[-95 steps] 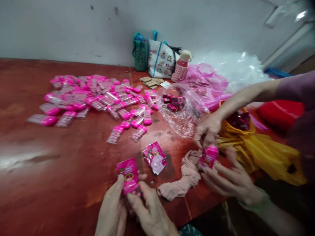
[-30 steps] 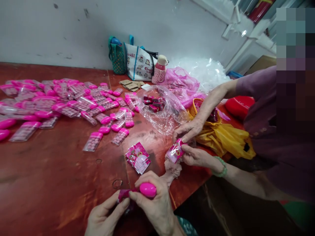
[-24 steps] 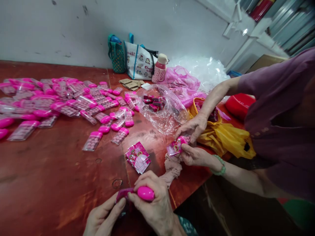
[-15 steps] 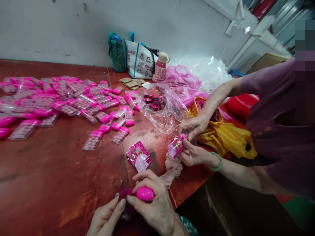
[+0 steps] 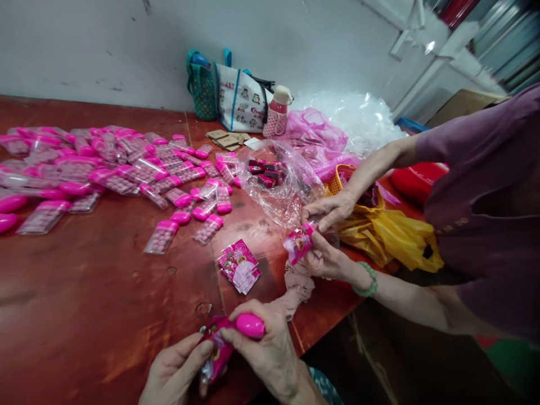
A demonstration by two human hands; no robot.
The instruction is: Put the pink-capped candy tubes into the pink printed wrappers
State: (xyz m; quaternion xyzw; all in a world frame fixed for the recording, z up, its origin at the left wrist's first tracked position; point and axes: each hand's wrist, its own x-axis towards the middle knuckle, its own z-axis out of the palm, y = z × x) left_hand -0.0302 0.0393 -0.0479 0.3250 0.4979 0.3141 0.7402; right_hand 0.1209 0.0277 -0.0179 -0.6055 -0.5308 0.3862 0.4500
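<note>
At the table's near edge, my left hand (image 5: 175, 363) pinches one side of a printed pink plastic sleeve (image 5: 221, 355) that stands partly opened out. My right hand (image 5: 270, 351) grips the sleeve's other edge between thumb and finger. It also holds a candy box with a bright pink cap (image 5: 250, 325); the box's body is hidden in the palm. Just beyond my hands lies a small stack of flat printed sleeves (image 5: 239, 266). Farther left is a large heap of clear candy boxes (image 5: 126, 154) with pink caps and pale pink balls inside.
At right, a co-worker's hands (image 5: 327, 233) hold another printed sleeve. Behind them are an open clear bag (image 5: 282, 185) of dark red packs, a yellow basket (image 5: 337, 181) and a yellow bag (image 5: 392, 236). A tote bag (image 5: 240, 101) and a bottle (image 5: 279, 109) stand by the wall.
The sleeve between my hands has turned and opened out, showing more of its printed face. The pink-capped box stays in my right hand. The co-worker's sleeve has shifted slightly.
</note>
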